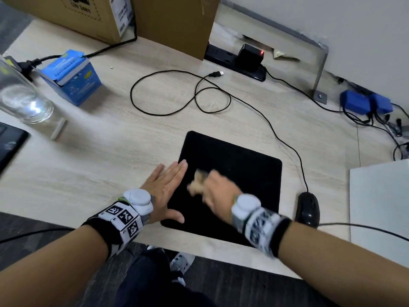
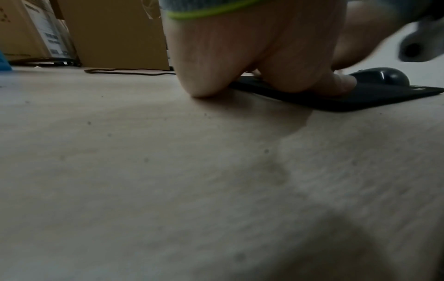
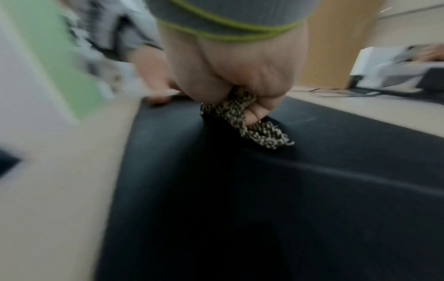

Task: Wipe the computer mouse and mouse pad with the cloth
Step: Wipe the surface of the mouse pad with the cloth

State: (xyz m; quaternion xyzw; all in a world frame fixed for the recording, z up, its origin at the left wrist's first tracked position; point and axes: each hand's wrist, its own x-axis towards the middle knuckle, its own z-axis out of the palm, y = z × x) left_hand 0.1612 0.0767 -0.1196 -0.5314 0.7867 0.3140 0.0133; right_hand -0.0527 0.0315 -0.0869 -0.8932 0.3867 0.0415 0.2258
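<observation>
Gripping cloth [image 3: 242, 114], right hand [image 3: 235, 72] (fisted) presses mouse pad [image 1: 243, 173].

Office: pale wood-grain desk [image 1: 110, 151]; on it black rectangular mouse pad [image 1: 243, 173], black power strip [image 1: 223, 57] behind, brown cardboard boxes [image 1: 93, 16] behind-left.

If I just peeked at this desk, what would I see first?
First the big black mouse pad near the desk's front edge, with two hands on it. The right hand grips a small speckled cloth against the pad, while the left hand lies flat on its left edge. The black mouse sits off the pad, just to its right.
</observation>
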